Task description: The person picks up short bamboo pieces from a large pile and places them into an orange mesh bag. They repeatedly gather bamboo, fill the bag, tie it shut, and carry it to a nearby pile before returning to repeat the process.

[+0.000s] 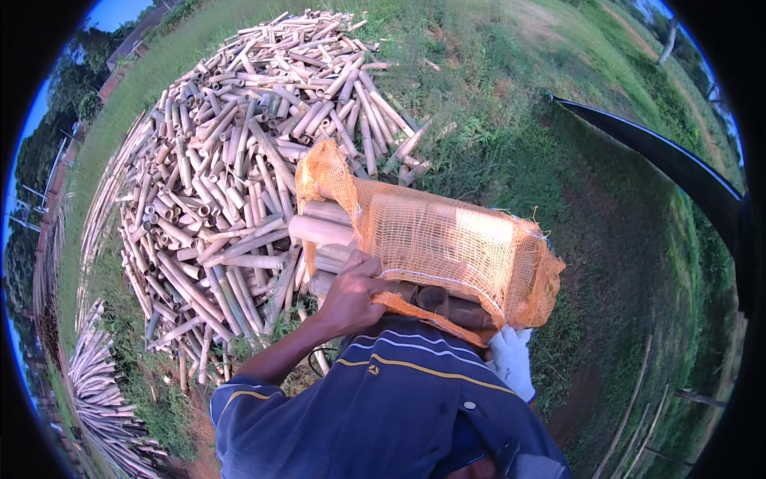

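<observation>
An orange mesh sack (435, 239) lies across in front of my body, filled with cut bamboo pieces (323, 230) whose ends stick out of its open mouth on the left. My bare left hand (349, 295) is closed on the sack's near edge, beside that mouth. More bamboo shows in a gap along the near side, below a white seam. Down at the sack's near right corner, my right hand (512, 361) wears a white glove. Its fingers are closed against the gathered mesh and partly hidden by it.
A large heap of cut bamboo (231, 152) rises ahead and to the left. Long poles (108, 391) lie at lower left. Grass (511, 120) covers the ground beyond. A dark curved object (654, 148) juts in at right, and thin sticks (638, 415) lie at lower right.
</observation>
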A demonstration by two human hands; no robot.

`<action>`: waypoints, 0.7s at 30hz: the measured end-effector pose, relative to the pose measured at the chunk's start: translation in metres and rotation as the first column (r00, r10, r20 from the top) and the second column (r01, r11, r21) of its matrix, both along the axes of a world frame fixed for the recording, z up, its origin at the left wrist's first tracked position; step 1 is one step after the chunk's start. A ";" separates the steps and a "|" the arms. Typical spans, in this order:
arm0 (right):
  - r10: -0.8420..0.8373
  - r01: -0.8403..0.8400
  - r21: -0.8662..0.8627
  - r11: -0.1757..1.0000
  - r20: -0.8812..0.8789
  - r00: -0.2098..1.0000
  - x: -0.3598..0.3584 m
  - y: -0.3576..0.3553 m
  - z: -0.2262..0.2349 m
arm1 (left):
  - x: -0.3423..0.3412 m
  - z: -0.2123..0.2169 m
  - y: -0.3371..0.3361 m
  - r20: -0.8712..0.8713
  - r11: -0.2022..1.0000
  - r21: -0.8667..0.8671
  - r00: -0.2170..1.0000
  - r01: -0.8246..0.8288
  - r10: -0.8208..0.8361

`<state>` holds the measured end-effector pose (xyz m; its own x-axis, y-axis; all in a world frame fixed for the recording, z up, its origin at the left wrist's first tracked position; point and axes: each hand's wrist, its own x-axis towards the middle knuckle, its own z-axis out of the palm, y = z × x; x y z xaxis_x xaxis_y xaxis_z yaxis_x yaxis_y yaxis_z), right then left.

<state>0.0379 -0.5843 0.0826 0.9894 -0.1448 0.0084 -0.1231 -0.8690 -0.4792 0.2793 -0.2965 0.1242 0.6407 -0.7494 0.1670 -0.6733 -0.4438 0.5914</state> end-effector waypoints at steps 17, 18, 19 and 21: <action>0.150 -0.151 -0.051 0.987 -0.027 0.988 0.432 -0.344 -0.015 | 0.383 -0.019 -0.313 -0.015 0.988 -0.084 0.991 -0.131 0.130; 0.157 -0.157 -0.050 0.986 -0.009 0.988 0.455 -0.361 -0.023 | 0.410 -0.025 -0.331 -0.020 0.989 -0.049 0.990 -0.141 0.140; 0.165 -0.164 -0.049 0.985 0.011 0.986 0.479 -0.375 -0.034 | 0.437 -0.036 -0.346 -0.007 0.988 -0.057 0.990 -0.142 0.142; 0.121 -0.124 -0.060 0.991 -0.040 0.992 0.530 -0.400 -0.049 | 0.493 -0.059 -0.378 0.018 0.988 -0.073 0.990 -0.138 0.140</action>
<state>0.5676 -0.9841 0.0334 0.9995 -0.0229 -0.0227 -0.0303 -0.9067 -0.4207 0.7724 -0.6743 0.0656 0.7333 -0.6389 0.2326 -0.6215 -0.4912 0.6103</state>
